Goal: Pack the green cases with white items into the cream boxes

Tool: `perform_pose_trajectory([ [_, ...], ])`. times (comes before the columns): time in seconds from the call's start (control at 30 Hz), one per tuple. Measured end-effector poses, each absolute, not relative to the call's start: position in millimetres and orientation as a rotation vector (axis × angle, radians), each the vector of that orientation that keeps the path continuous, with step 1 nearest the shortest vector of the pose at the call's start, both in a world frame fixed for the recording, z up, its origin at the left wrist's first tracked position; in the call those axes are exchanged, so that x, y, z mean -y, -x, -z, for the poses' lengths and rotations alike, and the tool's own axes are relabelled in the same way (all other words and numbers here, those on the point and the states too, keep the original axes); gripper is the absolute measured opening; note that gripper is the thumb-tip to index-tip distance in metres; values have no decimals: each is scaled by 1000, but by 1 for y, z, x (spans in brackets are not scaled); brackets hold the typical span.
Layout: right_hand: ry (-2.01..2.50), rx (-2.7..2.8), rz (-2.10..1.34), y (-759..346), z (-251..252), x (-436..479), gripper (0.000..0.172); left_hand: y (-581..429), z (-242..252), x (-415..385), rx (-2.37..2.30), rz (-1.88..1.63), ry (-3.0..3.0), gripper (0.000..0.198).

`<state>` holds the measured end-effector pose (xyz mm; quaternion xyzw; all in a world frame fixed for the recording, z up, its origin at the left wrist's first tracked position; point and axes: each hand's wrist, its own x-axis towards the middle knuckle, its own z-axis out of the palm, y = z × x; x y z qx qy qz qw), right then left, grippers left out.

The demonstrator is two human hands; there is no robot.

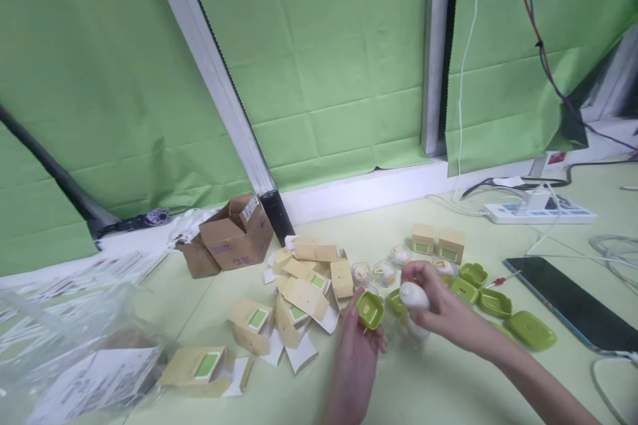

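My left hand [355,362] is closed round a small olive-green plastic case half [370,311], its hollow side facing up. In my right hand [445,311], a smooth white egg-shaped piece [413,295] is pinched between the fingers, just right of the green case half and apart from it. Below that hand is another pale rounded piece [417,329], blurred and partly covered. Beyond my hands sit several clear cups with pale contents, such as one clear cup [361,273]. More green case parts [493,303] lie to the right of my right hand.
Opened yellow cartons [304,295] are heaped left of my hands. Two small upright boxes [451,246] stand behind the cups. A phone [573,302] with a cable lies right, before a white power strip [541,211]. A brown cardboard box [236,232] and clear plastic bag [100,358] are left.
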<state>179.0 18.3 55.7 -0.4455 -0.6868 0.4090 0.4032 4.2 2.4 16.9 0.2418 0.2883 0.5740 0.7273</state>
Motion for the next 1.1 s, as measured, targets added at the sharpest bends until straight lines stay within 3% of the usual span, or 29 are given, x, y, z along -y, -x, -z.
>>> perform_pose_trajectory([
  [0.13, 952, 1825, -870, -175, -62, -13, 26, -8, -12, 0, -600, -1122, -488, 44],
  [0.53, 876, 2254, -264, -157, -45, 4, 45, -20, -8, 5, -406, -1026, -511, 24],
  [0.97, 811, 2172, -254, -150, -36, 6, 32, -15, -14, 12, -512, -941, -409, 18],
  [1.1, 827, 2125, -304, -143, -35, 9, 36, -15, -16, 15, -522, -953, -429, 21],
])
